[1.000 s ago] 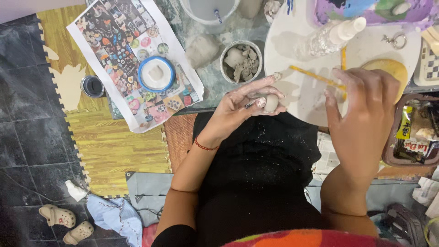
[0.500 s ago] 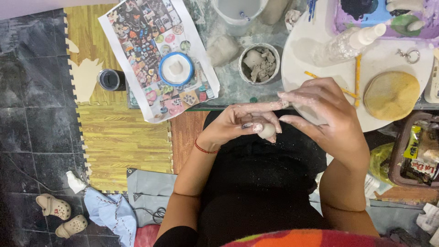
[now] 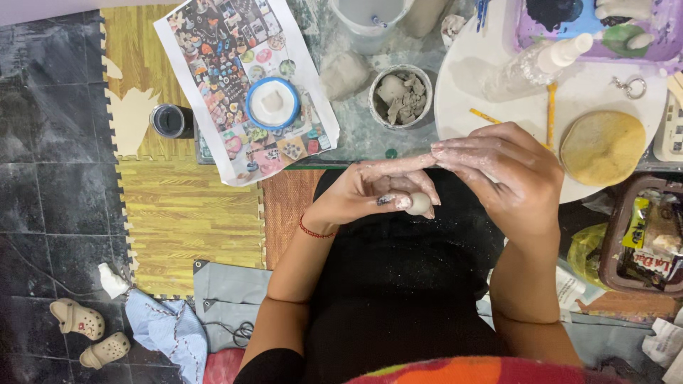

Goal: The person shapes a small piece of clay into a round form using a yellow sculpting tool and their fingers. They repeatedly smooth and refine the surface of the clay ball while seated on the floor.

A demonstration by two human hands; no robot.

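Note:
My left hand is curled around a small grey ball of clay, held over my black-clothed lap. A red string bracelet circles its wrist. My right hand, dusted with clay, rests against the left fingers, its fingers extended over them; it holds nothing that I can see. Just beyond the hands lies a round white board with a flat yellow clay disc and thin yellow sticks.
A small tub of grey clay scraps, a grey clay lump, a printed picture sheet with a blue-rimmed dish, a dark jar, a spray bottle, a purple paint tray. Foam mats and small shoes on the floor at left.
My right hand came back from the white board, where it held a yellow stick, and now rests on the left hand. The camera view shifted slightly down.

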